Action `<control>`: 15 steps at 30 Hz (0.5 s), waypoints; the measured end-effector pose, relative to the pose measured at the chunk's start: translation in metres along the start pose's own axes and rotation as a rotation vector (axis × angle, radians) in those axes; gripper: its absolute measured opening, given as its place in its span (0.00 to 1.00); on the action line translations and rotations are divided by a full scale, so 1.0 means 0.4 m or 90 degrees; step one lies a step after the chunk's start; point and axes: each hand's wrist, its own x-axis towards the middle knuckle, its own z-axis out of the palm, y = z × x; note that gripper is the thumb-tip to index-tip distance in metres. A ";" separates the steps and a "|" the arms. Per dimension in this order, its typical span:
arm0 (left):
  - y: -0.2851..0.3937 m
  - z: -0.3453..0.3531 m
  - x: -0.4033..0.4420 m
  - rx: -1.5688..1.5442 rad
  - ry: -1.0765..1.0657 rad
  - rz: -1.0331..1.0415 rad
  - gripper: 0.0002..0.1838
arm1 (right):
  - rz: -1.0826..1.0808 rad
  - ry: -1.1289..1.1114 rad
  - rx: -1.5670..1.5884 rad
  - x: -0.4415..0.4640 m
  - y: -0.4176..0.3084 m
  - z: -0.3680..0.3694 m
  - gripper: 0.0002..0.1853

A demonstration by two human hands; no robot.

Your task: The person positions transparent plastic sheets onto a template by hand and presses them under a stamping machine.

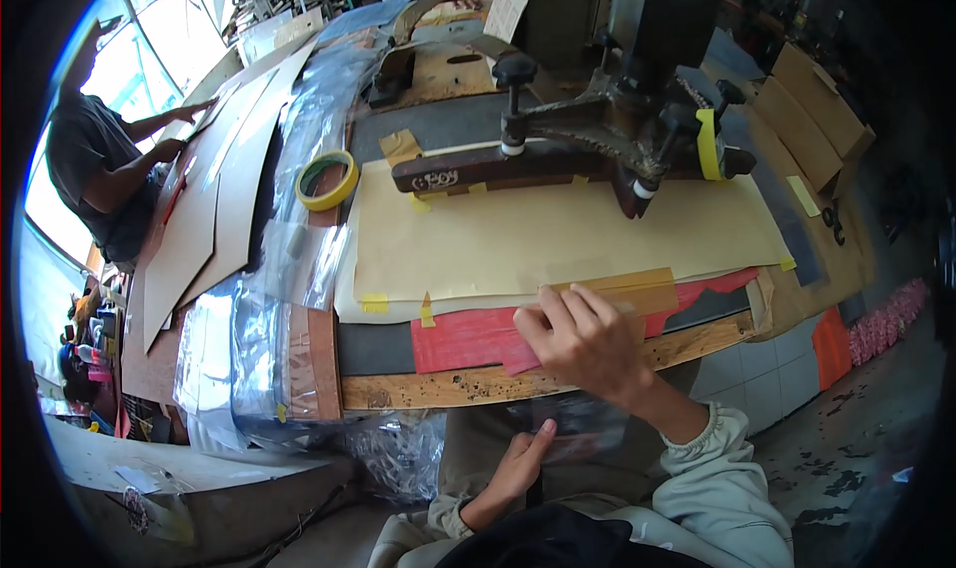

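Observation:
My right hand (pixel 588 344) is over the table's front edge, its fingers curled and closed at the brown strip (pixel 637 284). What its fingertips pinch, if anything, is hidden. Under that hand lies a red sheet (pixel 468 339), partly covered by a cream sheet (pixel 558 234) with bits of yellow tape on its edges. Below the table edge, in front of my lap, my left hand (pixel 510 473) is closed with the thumb up on a clear plastic sheet (pixel 583 429). The plastic is dim and hard to make out.
A heavy clamp-like press foot (pixel 597 135) with black knobs rests across the cream sheet. A yellow tape roll (pixel 327 180) sits on clear plastic at the left. Large brown boards (pixel 214 210) lie farther left, beside a person (pixel 100 160). Scissors (pixel 834 225) and an open carton (pixel 807 120) are at right.

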 end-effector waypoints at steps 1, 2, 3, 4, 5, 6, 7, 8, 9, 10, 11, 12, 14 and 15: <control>0.040 0.015 -0.012 -0.022 -0.019 0.006 0.31 | 0.015 0.002 0.027 -0.002 0.000 -0.009 0.03; 0.074 0.028 -0.023 -0.045 -0.037 0.011 0.32 | 0.030 0.003 0.056 -0.002 0.000 -0.019 0.04; 0.101 0.037 -0.033 -0.009 -0.017 -0.016 0.31 | 0.075 -0.052 0.095 0.006 0.002 -0.060 0.06; 0.124 0.044 -0.045 0.025 0.004 -0.044 0.31 | 0.083 -0.046 0.105 0.005 0.003 -0.072 0.07; 0.115 0.043 -0.041 0.028 0.008 -0.046 0.31 | 0.091 -0.040 0.115 0.002 0.005 -0.081 0.08; 0.107 0.041 -0.038 0.031 0.011 -0.048 0.31 | 0.099 -0.034 0.125 -0.001 0.004 -0.091 0.09; 0.050 0.027 -0.022 0.003 -0.004 -0.026 0.32 | 0.116 -0.055 0.126 -0.004 -0.004 -0.112 0.10; 0.044 0.026 -0.015 -0.025 -0.020 -0.004 0.33 | 0.126 -0.058 0.102 -0.006 -0.009 -0.123 0.10; 0.040 0.025 -0.016 0.013 0.001 -0.025 0.33 | 0.137 -0.061 0.079 -0.007 -0.014 -0.130 0.09; 0.038 0.024 -0.023 0.051 0.023 -0.046 0.34 | 0.147 -0.065 0.056 -0.009 -0.019 -0.133 0.09; 0.044 0.027 -0.028 0.087 0.045 -0.068 0.34 | 0.166 -0.060 0.031 -0.015 -0.024 -0.128 0.08; 0.004 0.022 -0.014 0.066 0.035 -0.033 0.34 | 0.185 -0.055 0.006 -0.022 -0.029 -0.115 0.07; -0.053 0.018 0.008 0.053 0.026 0.010 0.34 | 0.204 -0.045 -0.002 -0.042 -0.041 -0.092 0.05; -0.035 0.024 0.004 0.060 0.026 0.020 0.35 | 0.204 -0.038 0.014 -0.052 -0.046 -0.081 0.04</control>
